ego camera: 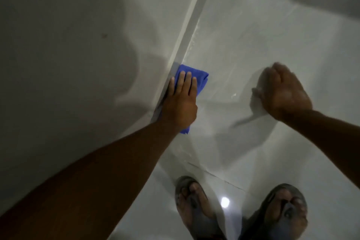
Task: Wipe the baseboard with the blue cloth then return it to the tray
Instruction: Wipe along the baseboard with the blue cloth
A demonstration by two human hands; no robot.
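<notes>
A pale baseboard [191,19] runs diagonally from the top centre down to the middle of the head view, where the wall meets the floor. A folded blue cloth [198,77] lies flat against its lower stretch. My left hand [180,101] presses on the cloth with the fingers laid flat over it, the edge of the hand against the baseboard. A corner of the cloth shows below my wrist. My right hand [282,91] hovers over the floor to the right with its fingers curled in, holding nothing. No tray is in view.
The grey wall [68,54] fills the left side. Glossy white floor tiles [263,25] fill the right, with a grout line and a bright light reflection [225,201]. My two feet in dark sandals [191,206] stand at the bottom.
</notes>
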